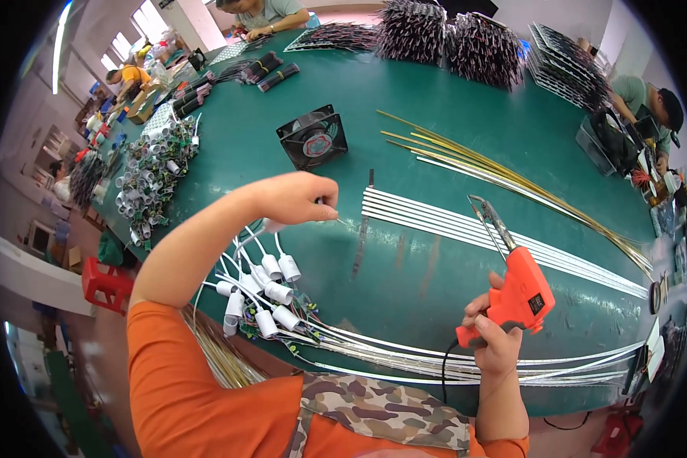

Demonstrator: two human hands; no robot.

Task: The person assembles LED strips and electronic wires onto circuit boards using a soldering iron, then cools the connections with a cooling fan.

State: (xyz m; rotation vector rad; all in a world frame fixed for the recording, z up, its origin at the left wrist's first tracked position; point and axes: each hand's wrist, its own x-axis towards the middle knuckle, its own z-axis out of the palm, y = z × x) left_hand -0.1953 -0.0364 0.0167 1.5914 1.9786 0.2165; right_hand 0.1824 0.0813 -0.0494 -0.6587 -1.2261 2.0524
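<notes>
My right hand grips the handle of a red soldering gun, its metal tip pointing up and away over the table. Curled fingers close my left hand above the table, left of the white strips' ends; a thin strand seems to stick out by the fingertips, too small to name. Several slim white strips lie side by side, their left ends along a dark tape mark. Under my left forearm sits a heap of white lamp sockets with white cables and small green boards.
A black fan stands beyond my left hand. Yellowish strips lie at the far right, and more wired white strips run along the near edge. Piled sockets occupy the left. Wire bundles and co-workers line the far side.
</notes>
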